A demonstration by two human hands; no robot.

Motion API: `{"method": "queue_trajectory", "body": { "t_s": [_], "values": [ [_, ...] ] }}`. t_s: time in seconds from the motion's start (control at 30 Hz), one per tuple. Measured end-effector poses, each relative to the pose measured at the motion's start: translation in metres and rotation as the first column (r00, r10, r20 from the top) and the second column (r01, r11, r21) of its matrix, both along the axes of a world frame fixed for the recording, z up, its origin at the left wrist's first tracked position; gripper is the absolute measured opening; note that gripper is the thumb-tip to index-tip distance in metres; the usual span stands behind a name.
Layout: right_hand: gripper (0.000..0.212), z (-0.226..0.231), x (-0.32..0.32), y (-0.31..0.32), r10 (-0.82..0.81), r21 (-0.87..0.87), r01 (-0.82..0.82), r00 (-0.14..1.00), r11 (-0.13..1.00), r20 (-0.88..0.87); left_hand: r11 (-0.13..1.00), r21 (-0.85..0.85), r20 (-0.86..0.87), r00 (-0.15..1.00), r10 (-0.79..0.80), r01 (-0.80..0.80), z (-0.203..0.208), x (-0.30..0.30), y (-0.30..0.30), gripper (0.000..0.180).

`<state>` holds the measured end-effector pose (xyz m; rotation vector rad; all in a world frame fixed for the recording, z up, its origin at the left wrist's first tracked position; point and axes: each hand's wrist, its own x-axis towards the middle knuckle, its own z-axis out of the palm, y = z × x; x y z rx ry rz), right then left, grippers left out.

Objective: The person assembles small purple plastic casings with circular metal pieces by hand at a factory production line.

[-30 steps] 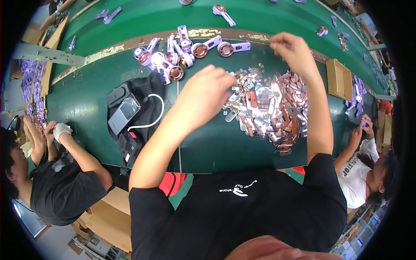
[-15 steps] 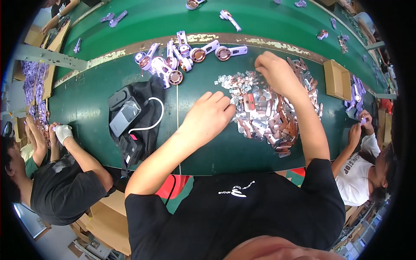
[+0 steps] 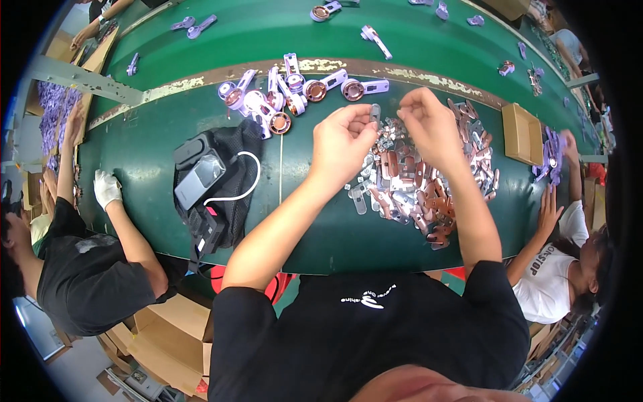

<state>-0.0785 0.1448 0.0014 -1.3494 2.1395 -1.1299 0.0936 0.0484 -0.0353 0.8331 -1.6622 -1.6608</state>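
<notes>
My left hand pinches a translucent oblong plate between thumb and fingers, holding it upright above the table. Close to its right is my right hand, fingertips drawn together; anything in them is too small to make out. Below and between the hands spreads a pile of shiny copper-coloured and clear oblong plates. Small clear pieces lie at the pile's far edge, partly hidden by my hands. A lone clear plate rests at the pile's left side.
Purple-handled parts with round copper heads cluster beyond my left hand. A black bag with a grey device and white cable lies left. An open cardboard box stands right. Beyond a worn ledge, a green belt carries more purple parts. Co-workers sit both sides.
My left hand has moved up and right from the pile's left edge, now with a clear plate raised in its fingers. My right hand has come slightly down, its fingertips facing the left hand.
</notes>
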Motion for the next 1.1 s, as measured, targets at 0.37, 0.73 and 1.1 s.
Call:
{"method": "queue_trajectory", "body": {
  "t_s": [0.37,0.73,1.1],
  "values": [
    [0.015,-0.007,0.050,-0.005,-0.254,-0.232,0.230,0.964,0.945,-0.076,0.968,-0.249,0.034,0.998,0.055,-0.045,0.006,-0.021,0.028,0.036],
    [0.019,-0.012,0.060,-0.008,-0.298,-0.211,0.314,0.949,0.926,0.105,0.889,-0.443,0.013,0.991,0.137,-0.117,-0.013,-0.022,0.022,0.029],
    [0.044,0.018,-0.063,-0.056,-0.185,-0.205,0.167,0.980,0.964,-0.072,0.976,0.212,-0.219,0.976,0.006,0.042,-0.002,-0.005,-0.009,0.015]
  ]
}}
